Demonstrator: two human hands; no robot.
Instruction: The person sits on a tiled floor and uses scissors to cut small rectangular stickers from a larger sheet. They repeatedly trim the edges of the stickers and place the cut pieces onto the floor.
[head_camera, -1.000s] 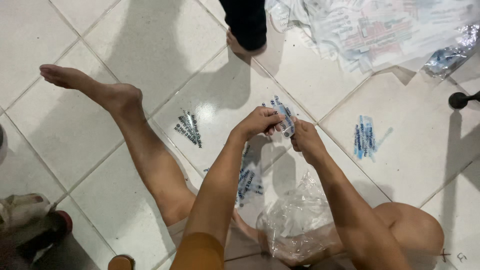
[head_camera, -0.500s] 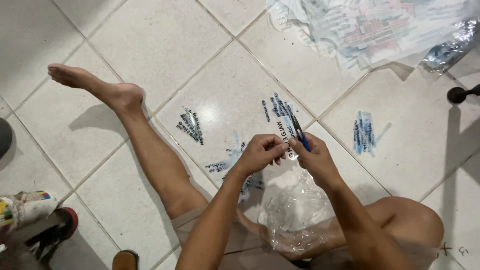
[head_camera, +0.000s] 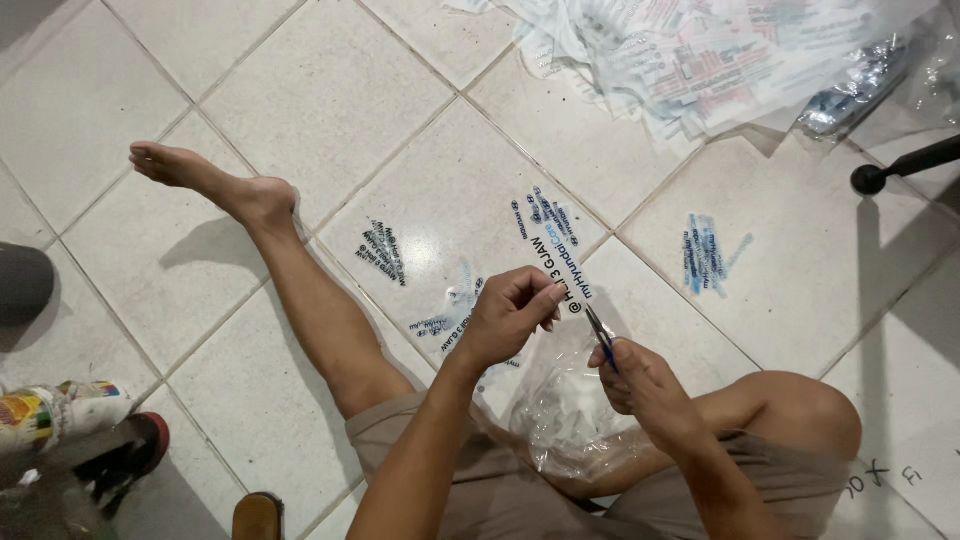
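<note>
I sit on a white tiled floor with my left leg stretched out. My left hand (head_camera: 510, 315) pinches the near end of a clear printed plastic sleeve (head_camera: 562, 262) that lies out over the floor. My right hand (head_camera: 640, 385) holds a thin blue pen (head_camera: 600, 338), its tip at the mouth of that sleeve. A crumpled clear plastic bag (head_camera: 570, 410) rests in my lap between my arms.
Small stacks of printed clear sleeves lie on the tiles: one stack (head_camera: 385, 252) to the left, another stack (head_camera: 705, 255) to the right, a third pile (head_camera: 445, 320) by my left wrist. A heap of printed plastic sheets (head_camera: 700, 60) fills the far right. A black stand leg (head_camera: 900, 168) crosses the right edge.
The other person's foot at the top has left the view. My hands came down nearer my lap, and the sleeve now stretches out flat from my left fingers.
</note>
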